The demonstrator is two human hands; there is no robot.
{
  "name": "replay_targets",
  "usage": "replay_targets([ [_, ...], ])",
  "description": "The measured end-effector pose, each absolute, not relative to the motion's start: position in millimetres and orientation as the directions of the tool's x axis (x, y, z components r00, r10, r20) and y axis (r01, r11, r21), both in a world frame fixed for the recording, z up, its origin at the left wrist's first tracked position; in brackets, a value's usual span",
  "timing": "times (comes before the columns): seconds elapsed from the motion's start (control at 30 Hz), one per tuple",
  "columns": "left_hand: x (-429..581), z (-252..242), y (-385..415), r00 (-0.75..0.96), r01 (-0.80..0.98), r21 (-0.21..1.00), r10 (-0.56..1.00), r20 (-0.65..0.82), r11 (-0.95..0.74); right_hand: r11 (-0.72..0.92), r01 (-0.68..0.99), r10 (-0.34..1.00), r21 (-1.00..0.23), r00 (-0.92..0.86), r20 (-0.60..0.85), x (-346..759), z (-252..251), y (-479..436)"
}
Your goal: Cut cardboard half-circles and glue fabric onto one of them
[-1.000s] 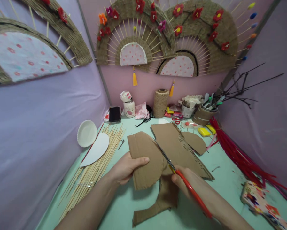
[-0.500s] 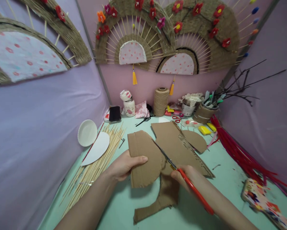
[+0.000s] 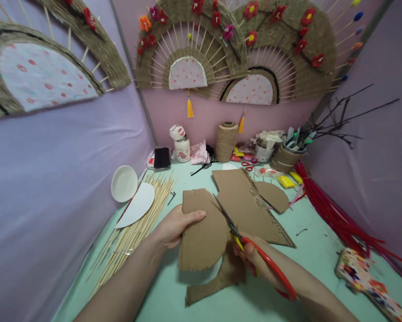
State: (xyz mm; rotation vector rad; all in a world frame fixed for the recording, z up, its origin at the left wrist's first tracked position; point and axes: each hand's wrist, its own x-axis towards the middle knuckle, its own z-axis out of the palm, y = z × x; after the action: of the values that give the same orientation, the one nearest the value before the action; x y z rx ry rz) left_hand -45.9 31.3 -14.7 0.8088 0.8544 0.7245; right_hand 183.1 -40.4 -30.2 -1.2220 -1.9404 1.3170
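My left hand (image 3: pixel 176 226) grips a half-round piece of brown cardboard (image 3: pixel 204 239) at its straight left side, thumb on top. In my right hand (image 3: pixel 253 252) are scissors (image 3: pixel 270 266) with red and yellow handles. Their blades look slightly parted and point up and left, lying along the curved right edge of the cardboard. Below hangs or lies a curved cardboard offcut (image 3: pixel 209 286); whether it is still joined is hidden by the hand. Behind the scissors a larger cardboard sheet (image 3: pixel 251 205) lies on the table, with another half-round cardboard piece (image 3: pixel 271 194) to its right.
Thin bamboo sticks (image 3: pixel 138 230), a white paper half-circle (image 3: pixel 137 208) and a white dish (image 3: pixel 124 183) are on the left. A twine spool (image 3: pixel 226 142) stands at the back. Red pipe cleaners (image 3: pixel 337 214) and a glue gun (image 3: pixel 358 275) lie on the right.
The scissors have turned a little and my right hand has shifted slightly left, with the yellow handle now showing. The held cardboard has tilted a little and come slightly lower.
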Motion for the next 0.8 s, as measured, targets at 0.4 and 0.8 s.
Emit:
replay_targets([
  [0.4, -45.1, -17.9, 30.4, 0.491, -0.233, 0.846, 0.809, -0.323, 0.479, 0.134, 0.415, 0.845, -0.9, -0.522, -0.115, 183.4, -23.3, -41.6],
  [0.8, -43.3, -19.7, 29.6, 0.51, -0.218, 0.843, 0.794, -0.33, 0.491, 0.068, 0.552, 0.898, -0.831, -0.397, -0.19, 186.3, -24.8, -44.8],
])
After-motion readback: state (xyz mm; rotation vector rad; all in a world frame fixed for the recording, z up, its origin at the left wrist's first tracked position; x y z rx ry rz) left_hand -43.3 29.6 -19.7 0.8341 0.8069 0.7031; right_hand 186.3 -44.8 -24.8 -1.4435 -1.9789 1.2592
